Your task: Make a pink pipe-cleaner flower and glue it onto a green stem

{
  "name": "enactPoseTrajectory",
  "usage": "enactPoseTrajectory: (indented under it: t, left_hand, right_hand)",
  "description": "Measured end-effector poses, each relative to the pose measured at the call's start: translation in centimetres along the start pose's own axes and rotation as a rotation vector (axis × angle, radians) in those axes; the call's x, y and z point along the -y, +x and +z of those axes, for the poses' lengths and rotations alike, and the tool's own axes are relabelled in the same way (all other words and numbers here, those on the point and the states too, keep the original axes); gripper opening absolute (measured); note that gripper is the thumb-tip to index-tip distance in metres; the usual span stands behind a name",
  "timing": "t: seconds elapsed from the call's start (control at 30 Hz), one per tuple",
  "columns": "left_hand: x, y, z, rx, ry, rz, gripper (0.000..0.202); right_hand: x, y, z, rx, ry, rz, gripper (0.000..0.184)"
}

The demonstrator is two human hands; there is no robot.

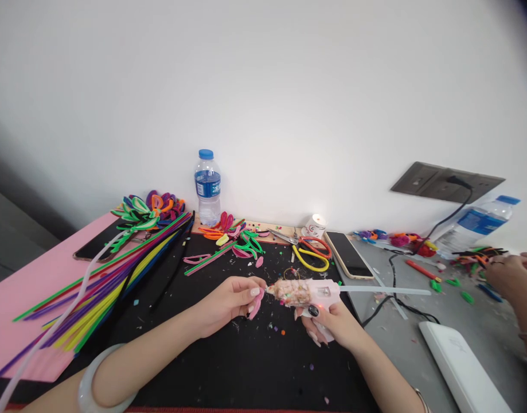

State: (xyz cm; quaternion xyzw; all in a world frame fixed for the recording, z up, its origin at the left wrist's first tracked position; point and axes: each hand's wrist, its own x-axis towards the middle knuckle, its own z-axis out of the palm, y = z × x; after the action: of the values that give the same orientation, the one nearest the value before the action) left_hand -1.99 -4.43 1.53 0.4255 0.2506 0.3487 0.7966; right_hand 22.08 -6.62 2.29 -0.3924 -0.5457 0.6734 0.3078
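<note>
Left hand (pixel 237 303): thumb and fingers pinch a small pink fuzzy loop (pixel 256 304) above the black mat (pixel 254 367). Right hand (pixel 332 326): closed around the grip of a glue gun (pixel 324 291), nozzle pointing left at the loop; contact between nozzle and loop cannot be told from here. A pale glue stick (pixel 383 290) juts from the gun's rear. Beyond the gun: scissors (pixel 310 268) with yellow and orange handles, beside a phone (pixel 351 257). Left: a fanned bundle of coloured fuzzy stems (pixel 102 287). Far right, over the grey tabletop (pixel 403 350): another person's hand (pixel 508 272).
</note>
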Motion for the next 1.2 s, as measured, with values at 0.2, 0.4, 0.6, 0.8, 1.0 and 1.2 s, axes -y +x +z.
enactPoseTrajectory:
  t: [0.2, 0.4, 0.6, 0.8, 1.0, 1.2]
  left_hand:
    - [0.07, 0.04, -0.13, 0.008, -0.002, 0.006, 0.031]
    - [0.11, 0.01, -0.11, 0.009, -0.007, 0.004, 0.031]
    - [0.07, 0.0, -0.06, -0.014, -0.005, -0.004, 0.032]
    - [-0.01, 0.16, -0.09, -0.004, -0.002, -0.013, 0.031]
    - [-0.02, 0.02, -0.05, -0.009, 0.005, -0.007, 0.032]
    - [0.06, 0.11, -0.09, -0.017, 0.003, -0.003, 0.032]
  right_hand:
    - [-0.1, 0.02, -0.03, 0.023, 0.002, 0.0, 0.047]
    - [-0.14, -0.04, -0.07, 0.018, 0.005, 0.001, 0.047]
    - [0.02, -0.08, 0.06, 0.036, -0.018, -0.009, 0.048]
    - [-0.11, -0.13, 0.03, 0.031, -0.027, 0.002, 0.049]
    - [-0.03, -0.13, -0.03, 0.022, -0.023, 0.004, 0.05]
    - [-0.01, -0.06, 0.0, 0.007, -0.026, 0.011, 0.048]
